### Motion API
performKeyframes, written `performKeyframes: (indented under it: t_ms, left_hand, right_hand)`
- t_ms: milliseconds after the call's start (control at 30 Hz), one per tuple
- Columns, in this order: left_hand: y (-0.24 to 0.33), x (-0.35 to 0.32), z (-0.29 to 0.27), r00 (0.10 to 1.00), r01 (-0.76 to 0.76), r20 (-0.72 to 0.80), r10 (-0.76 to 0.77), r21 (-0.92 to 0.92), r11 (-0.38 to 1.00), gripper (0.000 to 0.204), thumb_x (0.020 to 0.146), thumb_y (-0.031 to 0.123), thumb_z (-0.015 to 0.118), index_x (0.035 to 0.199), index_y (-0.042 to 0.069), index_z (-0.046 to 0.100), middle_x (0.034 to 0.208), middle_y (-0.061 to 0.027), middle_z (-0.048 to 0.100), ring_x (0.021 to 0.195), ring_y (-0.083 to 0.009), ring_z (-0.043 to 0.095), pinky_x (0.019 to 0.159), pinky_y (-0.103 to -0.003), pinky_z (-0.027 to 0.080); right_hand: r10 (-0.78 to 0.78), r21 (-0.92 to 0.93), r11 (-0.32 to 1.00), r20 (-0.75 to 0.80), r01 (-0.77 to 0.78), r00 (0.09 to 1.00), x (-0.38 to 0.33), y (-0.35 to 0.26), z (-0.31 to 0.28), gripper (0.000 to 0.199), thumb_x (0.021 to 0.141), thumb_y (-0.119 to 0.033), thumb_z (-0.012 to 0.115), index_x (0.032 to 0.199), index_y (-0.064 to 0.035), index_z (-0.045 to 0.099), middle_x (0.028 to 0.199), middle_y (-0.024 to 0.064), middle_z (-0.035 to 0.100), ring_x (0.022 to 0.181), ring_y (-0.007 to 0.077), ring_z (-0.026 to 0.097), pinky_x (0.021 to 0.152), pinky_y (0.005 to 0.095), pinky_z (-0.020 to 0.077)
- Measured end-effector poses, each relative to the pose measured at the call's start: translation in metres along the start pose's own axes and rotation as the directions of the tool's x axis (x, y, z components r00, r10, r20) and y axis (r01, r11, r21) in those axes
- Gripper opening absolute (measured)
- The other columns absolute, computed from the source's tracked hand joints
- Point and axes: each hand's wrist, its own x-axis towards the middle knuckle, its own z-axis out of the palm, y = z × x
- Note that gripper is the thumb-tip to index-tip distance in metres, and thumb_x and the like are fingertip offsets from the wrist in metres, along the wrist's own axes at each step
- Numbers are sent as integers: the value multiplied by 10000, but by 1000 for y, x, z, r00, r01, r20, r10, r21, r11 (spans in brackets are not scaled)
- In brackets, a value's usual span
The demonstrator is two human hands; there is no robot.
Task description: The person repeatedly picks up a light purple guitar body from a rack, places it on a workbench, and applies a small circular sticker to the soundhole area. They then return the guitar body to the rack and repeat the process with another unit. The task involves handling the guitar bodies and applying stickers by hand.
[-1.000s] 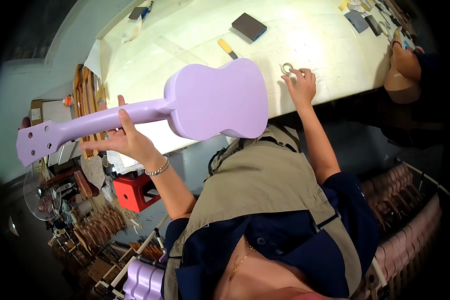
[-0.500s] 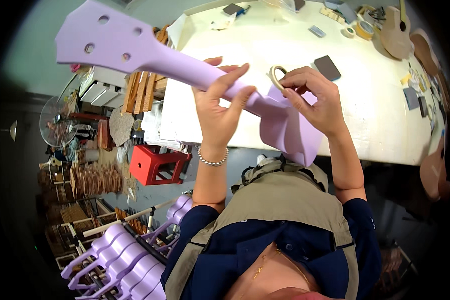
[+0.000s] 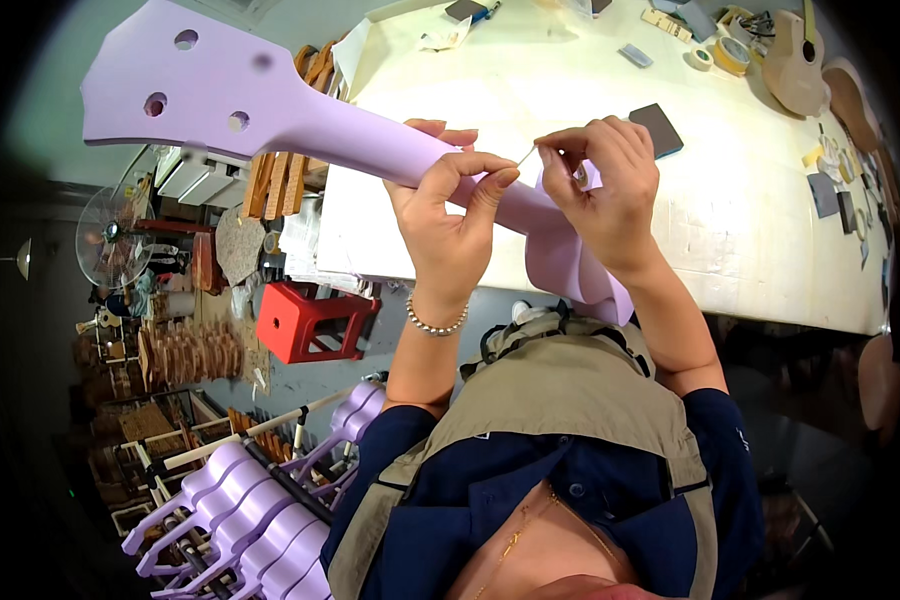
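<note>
A light purple ukulele body [image 3: 380, 145] with neck and holed headstock slants across the view, headstock at upper left. Its rounded part hangs near the table edge, partly behind my right hand. My left hand [image 3: 445, 215] wraps round the neck from below, its thumb and forefinger pinched together on top. My right hand [image 3: 610, 195] is closed just right of it, fingertips pinched. Between both pinches runs a short, thin pale strip of tape [image 3: 527, 155]. The tape roll is mostly hidden in my right fingers.
A pale worktable [image 3: 750, 200] spreads ahead, with a dark sanding block [image 3: 656, 131], tape rolls [image 3: 731, 57] and unpainted ukuleles [image 3: 792, 70] toward the right. On the left are a red stool [image 3: 310, 322], a fan [image 3: 113, 232] and a rack of purple ukuleles [image 3: 245, 510].
My right hand has moved left and turned, bringing its fingertips close to my left thumb. The tape roll, plainly visible before, is now mostly hidden. The headstock has shifted slightly left.
</note>
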Motion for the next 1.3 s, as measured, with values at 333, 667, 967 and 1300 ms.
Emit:
performKeyframes:
  t_ms: [333, 667, 967, 1300]
  left_hand:
    - [-9, -10, -10, 991, 113, -46, -125, -202, 973, 151, 761, 128, 708, 830, 20, 629, 1107, -107, 394, 961, -203, 520, 774, -294, 471]
    - [-2, -12, -14, 988, 139, -61, -142, -60, 989, 395, 795, 20, 634, 1181, 77, 575, 1098, -103, 421, 959, -177, 496, 695, -225, 475]
    - [-3, -17, -17, 997, -26, -73, 30, 58, 998, 354, 771, -104, 589, 1086, 58, 601, 1083, -103, 426, 881, -185, 507, 643, -256, 455]
    - [4, -19, -15, 998, 4, -57, -5, -17, 1000, 412, 767, -110, 557, 1138, 65, 596, 1022, -103, 434, 831, -211, 464, 723, -287, 421]
  right_hand:
    - [223, 492, 790, 324, -365, 919, 7, 4, -16, 467, 719, -136, 720, 1146, -99, 534, 740, 11, 560, 662, 86, 481, 663, 244, 415]
    - [131, 356, 916, 175, -187, 976, 18, -8, 8, 113, 716, -46, 691, 798, -31, 615, 907, 64, 484, 841, 192, 503, 731, 285, 396]
    - [-213, 694, 713, 353, -102, 911, 108, -73, 44, 222, 824, -276, 600, 897, -66, 618, 1030, 91, 514, 968, 193, 465, 795, 309, 362]
    - [-293, 641, 764, 249, 69, 923, 143, -117, 62, 318, 786, -356, 652, 858, -54, 583, 1008, 74, 499, 960, 196, 487, 789, 310, 386]
